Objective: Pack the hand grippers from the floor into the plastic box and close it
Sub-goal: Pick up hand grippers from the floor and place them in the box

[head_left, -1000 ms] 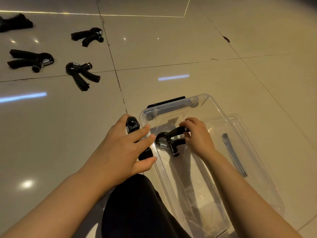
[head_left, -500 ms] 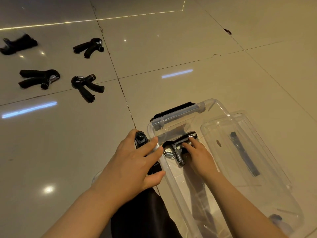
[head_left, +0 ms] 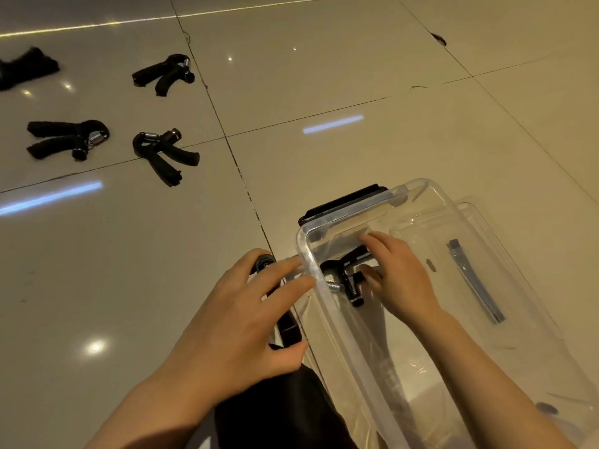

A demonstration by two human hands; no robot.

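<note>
Hands [head_left: 400,277] at plastic box [head_left: 418,189]

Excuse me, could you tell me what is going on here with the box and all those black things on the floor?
A person is packing hand grippers into a clear plastic box. The right hand sets one gripper inside, near the box's far left corner. The left hand holds another gripper just outside the box wall. At least three more grippers lie on the floor tiles. The lid lies beside the box, so it is open.

Both hands, left [head_left: 240,319] and right [head_left: 400,280], reach forward, fingers curled.
</note>
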